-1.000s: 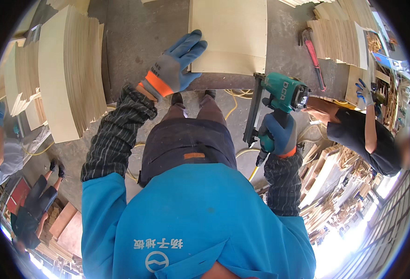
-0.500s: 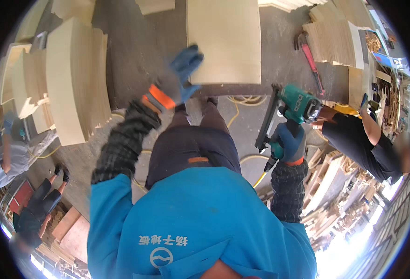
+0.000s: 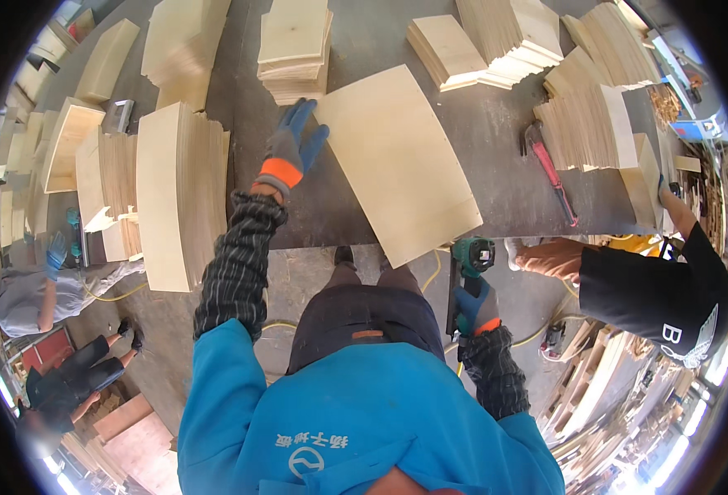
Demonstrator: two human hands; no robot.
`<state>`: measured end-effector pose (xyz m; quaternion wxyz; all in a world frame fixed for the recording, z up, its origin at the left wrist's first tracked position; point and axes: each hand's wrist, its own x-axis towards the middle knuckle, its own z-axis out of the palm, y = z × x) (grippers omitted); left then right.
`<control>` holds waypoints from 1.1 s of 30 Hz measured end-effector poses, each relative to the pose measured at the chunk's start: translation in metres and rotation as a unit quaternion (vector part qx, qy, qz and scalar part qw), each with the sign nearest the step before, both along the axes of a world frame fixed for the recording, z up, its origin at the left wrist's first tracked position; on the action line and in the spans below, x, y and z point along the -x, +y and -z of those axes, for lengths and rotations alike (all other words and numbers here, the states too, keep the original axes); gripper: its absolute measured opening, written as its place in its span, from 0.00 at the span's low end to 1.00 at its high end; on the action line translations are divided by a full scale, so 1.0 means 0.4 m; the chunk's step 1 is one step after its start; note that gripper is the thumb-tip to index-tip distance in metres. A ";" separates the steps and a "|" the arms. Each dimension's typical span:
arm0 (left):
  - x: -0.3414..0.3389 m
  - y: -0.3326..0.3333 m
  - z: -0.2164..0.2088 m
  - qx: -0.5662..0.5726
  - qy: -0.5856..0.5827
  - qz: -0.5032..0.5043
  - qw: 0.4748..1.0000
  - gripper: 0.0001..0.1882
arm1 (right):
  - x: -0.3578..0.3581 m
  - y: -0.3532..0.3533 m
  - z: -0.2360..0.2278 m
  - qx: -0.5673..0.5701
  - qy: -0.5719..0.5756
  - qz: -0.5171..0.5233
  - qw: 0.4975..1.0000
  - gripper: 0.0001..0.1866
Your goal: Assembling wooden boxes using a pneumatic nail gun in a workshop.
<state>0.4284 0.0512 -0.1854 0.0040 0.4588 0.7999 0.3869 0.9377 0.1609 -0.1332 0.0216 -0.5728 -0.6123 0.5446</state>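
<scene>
A pale plywood board (image 3: 405, 165) lies askew on the dark table, its near corner jutting past the front edge. At the board's far left corner is my left hand (image 3: 288, 153), in a blue and grey glove with an orange cuff. Its fingers are stretched and apart; whether they touch the wood I cannot tell. My right hand (image 3: 478, 307), gloved alike, is wrapped round the grip of a green and black nail gun (image 3: 473, 256). The tool is held low, just off the table's front edge, right of the board's near corner.
Stacked plywood pieces (image 3: 294, 49) stand beyond my left hand, with a tall stack (image 3: 162, 198) to its left. A red-handled hammer (image 3: 550, 169) lies on the table (image 3: 364, 49) at right. Co-workers (image 3: 645, 289) stand on both sides; yellow hose (image 3: 434, 272) crosses the floor.
The board has turned from straight to slanted. My left hand has moved to its far left corner. The nail gun has dropped lower and closer to me. More of the table shows now.
</scene>
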 end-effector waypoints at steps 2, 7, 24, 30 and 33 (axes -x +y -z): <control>0.004 0.014 -0.009 0.006 -0.139 -0.016 0.990 0.31 | 0.018 -0.007 -0.012 -0.009 0.022 -0.028 0.999 0.21; -0.003 -0.095 0.038 0.037 -0.114 -0.058 0.991 0.26 | 0.039 0.022 -0.053 0.032 0.050 0.004 0.998 0.17; -0.500 -0.121 0.026 0.008 -0.099 -0.023 0.995 0.31 | 0.092 0.415 -0.165 -0.264 0.111 -0.030 0.958 0.08; -0.535 -0.062 -0.014 -0.002 -0.106 0.013 0.994 0.28 | 0.105 0.165 -0.288 -0.143 0.123 -0.122 0.975 0.10; -0.495 -0.073 0.012 -0.049 -0.113 0.072 0.990 0.26 | 0.160 0.045 -0.308 0.041 0.127 -0.065 0.989 0.06</control>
